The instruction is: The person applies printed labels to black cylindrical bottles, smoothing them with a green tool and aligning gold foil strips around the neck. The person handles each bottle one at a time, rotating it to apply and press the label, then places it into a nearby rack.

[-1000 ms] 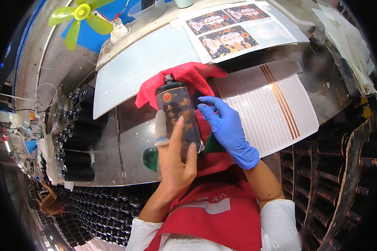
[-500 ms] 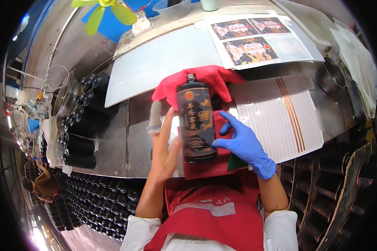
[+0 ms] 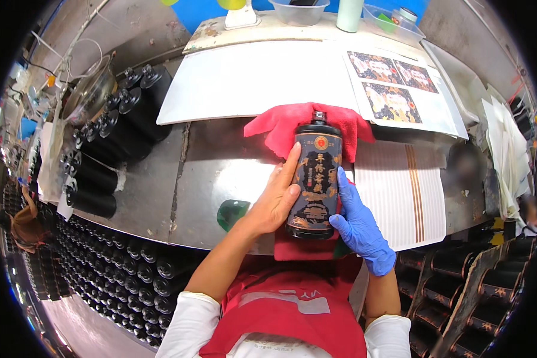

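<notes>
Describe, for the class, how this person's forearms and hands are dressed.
The right hand wears a thin blue glove, wrinkled toward its cuff at the wrist. No glove shows on the left hand. Both forearms are bare, with white sleeves ending near the elbows.

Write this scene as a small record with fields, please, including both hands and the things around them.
Left hand: against the left side of a dark decorated bottle
Right hand: blue-gloved, at the bottle's right side
Bottle neck: pointing away from the person
Behind bottle: pinkish-red cloth
Left of hands: green object on grey table; black bottles farther left
Right of hands: pale sheet with brown stripes
</notes>
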`<state>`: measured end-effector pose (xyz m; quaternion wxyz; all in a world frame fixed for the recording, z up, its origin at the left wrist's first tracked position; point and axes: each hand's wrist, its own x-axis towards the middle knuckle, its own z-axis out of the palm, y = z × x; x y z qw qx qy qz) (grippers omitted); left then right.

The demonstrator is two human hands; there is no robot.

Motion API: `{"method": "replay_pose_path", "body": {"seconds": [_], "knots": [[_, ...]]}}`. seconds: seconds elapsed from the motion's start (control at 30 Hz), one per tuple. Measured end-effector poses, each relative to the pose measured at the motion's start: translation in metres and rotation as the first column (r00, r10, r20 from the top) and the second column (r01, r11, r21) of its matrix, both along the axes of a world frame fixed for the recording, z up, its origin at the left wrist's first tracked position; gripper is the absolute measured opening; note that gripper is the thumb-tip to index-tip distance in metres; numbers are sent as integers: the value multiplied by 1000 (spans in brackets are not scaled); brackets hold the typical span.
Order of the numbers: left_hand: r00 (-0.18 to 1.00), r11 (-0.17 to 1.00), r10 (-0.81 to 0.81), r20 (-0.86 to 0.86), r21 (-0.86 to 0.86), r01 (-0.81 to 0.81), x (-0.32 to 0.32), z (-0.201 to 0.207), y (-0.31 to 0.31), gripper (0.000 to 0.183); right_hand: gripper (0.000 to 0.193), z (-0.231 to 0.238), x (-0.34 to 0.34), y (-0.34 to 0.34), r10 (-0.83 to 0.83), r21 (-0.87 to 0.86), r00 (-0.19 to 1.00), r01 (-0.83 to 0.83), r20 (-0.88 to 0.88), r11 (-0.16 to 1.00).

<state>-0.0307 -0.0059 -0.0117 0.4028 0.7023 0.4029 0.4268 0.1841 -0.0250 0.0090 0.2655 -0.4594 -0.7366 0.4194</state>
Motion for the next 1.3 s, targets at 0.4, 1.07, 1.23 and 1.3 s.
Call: {"method": "replay_pose_path", "body": {"seconds": [0.4,1.07,1.23,1.3], "knots": [[998,999,-6,-60,33,8,-9,8,1,75,89,30,4,11,-121,-159,992,117,-18,980],[987,987,-91,131,-116,106,-1,13,12,83,86,41,-3,29,-58,61,998,59,-29,996],[933,972,-88,348,-175,157,12,16,7,85,91,17,-7,35,10,-140,992,-28,-125,990],[927,969,-76,368,-192,156,17,25,7,90,93,7,-1,37,30,-82,990,-41,-137,996]]}}
